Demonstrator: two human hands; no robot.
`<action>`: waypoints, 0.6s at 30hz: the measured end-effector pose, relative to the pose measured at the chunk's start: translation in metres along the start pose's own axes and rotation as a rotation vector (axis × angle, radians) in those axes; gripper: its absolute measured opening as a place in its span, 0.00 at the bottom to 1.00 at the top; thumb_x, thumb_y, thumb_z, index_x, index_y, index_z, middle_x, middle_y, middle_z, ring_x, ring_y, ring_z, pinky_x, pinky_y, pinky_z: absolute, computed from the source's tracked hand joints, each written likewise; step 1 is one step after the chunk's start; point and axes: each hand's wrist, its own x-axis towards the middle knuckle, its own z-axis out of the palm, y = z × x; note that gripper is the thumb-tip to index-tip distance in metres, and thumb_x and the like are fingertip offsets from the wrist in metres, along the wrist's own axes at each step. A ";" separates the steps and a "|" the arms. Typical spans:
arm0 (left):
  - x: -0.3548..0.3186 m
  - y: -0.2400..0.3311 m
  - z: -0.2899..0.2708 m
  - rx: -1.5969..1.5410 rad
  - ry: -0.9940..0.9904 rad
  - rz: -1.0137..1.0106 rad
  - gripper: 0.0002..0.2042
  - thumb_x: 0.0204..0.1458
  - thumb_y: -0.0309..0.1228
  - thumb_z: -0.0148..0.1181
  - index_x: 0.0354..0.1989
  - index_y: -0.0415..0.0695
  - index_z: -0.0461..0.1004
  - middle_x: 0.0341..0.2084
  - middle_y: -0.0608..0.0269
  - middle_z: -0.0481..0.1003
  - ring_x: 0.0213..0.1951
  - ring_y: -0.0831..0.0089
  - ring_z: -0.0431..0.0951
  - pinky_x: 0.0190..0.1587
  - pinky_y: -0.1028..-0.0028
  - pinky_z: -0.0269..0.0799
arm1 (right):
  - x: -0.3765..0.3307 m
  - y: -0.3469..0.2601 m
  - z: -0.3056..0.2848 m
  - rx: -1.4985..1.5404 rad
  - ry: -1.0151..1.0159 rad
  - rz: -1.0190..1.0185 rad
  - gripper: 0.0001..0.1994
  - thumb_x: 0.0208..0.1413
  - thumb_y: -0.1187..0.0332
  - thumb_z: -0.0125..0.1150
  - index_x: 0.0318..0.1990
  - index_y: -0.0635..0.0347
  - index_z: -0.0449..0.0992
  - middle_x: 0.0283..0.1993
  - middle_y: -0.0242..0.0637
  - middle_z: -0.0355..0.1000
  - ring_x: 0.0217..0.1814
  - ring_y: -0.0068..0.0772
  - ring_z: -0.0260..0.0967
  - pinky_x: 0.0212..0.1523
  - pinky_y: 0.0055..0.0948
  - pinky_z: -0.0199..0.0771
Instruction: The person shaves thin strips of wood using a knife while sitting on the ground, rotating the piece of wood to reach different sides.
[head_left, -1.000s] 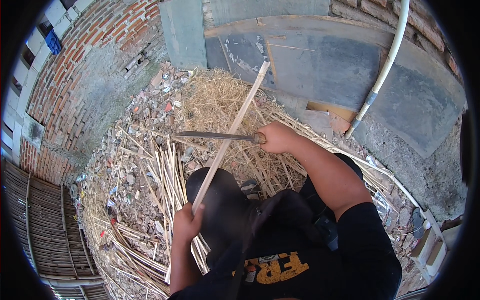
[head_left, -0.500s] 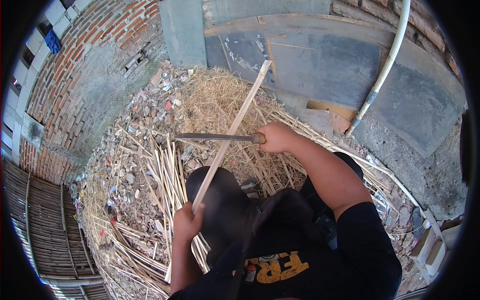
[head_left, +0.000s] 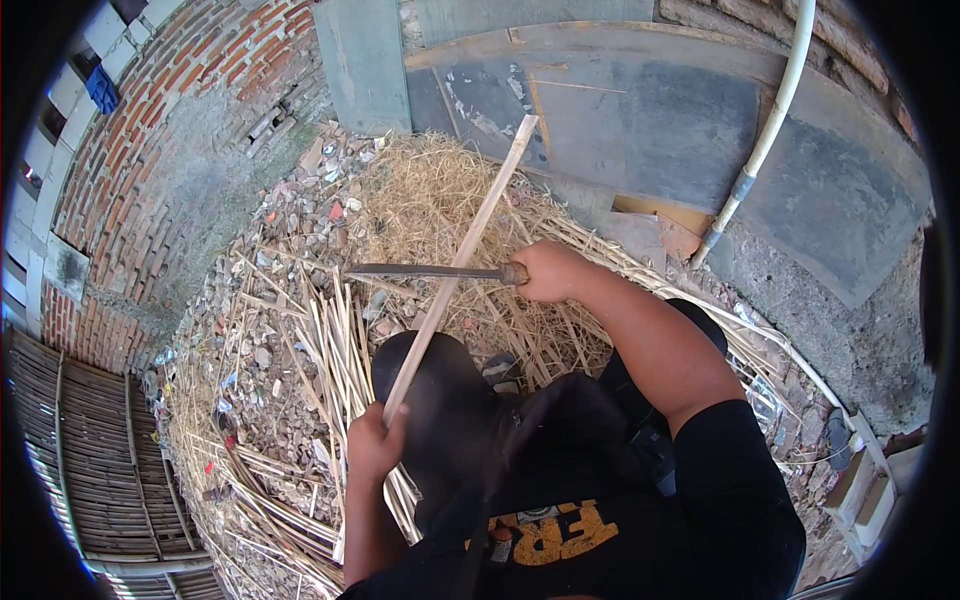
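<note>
My left hand (head_left: 373, 442) grips the near end of a long pale bamboo strip (head_left: 470, 230) that slants up and away to the right. My right hand (head_left: 548, 270) holds the handle of a dark long-bladed knife (head_left: 420, 271). The blade lies level, points left and crosses the strip about halfway along it. My knees in dark trousers (head_left: 440, 400) sit below the strip.
Split bamboo strips (head_left: 320, 340) and shavings (head_left: 430, 200) lie heaped over rubble on the ground. A brick wall (head_left: 150, 130) stands at left, grey boards (head_left: 620, 110) and a white pipe (head_left: 770, 130) at the back, a woven bamboo panel (head_left: 100, 450) at lower left.
The knife and my right hand have shifted slightly nearer along the strip. My left hand keeps its grip in the same place.
</note>
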 end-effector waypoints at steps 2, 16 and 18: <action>0.000 0.004 -0.001 -0.002 0.001 -0.001 0.23 0.59 0.47 0.60 0.25 0.36 0.72 0.16 0.40 0.72 0.23 0.40 0.76 0.28 0.53 0.70 | 0.000 0.001 0.001 0.006 0.000 -0.007 0.12 0.44 0.65 0.64 0.36 0.58 0.79 0.33 0.48 0.78 0.39 0.54 0.77 0.41 0.48 0.76; 0.000 0.003 0.000 -0.022 0.004 -0.040 0.23 0.58 0.47 0.62 0.24 0.36 0.72 0.14 0.43 0.71 0.20 0.45 0.75 0.26 0.56 0.69 | 0.001 0.003 0.004 0.044 0.010 -0.017 0.10 0.44 0.65 0.63 0.34 0.58 0.78 0.31 0.47 0.77 0.36 0.52 0.77 0.39 0.47 0.75; 0.001 0.004 0.000 -0.031 0.009 -0.042 0.23 0.58 0.46 0.63 0.24 0.35 0.72 0.13 0.45 0.70 0.18 0.47 0.74 0.25 0.57 0.67 | 0.002 0.004 0.005 0.041 0.012 -0.018 0.10 0.44 0.65 0.63 0.33 0.58 0.78 0.31 0.47 0.77 0.36 0.52 0.77 0.38 0.47 0.75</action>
